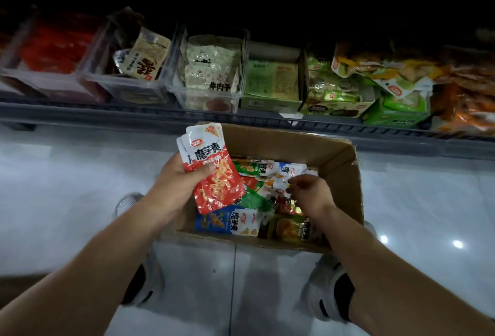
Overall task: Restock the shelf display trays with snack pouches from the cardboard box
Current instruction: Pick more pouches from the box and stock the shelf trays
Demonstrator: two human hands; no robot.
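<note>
glossy pouches (214,175), matt cardboard box (332,153)

Dim overall — shelf (241,118) top lost in black. Glare spots on floor (458,244) at right. Wide-angle bend at edges, soft focus, pics grainy.

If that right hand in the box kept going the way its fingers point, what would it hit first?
Most likely the loose snack pouches heaped in the cardboard box: the right hand aims its fingertips left and down at the pile just beside them. Depth is hard to judge; they may touch already.
</note>
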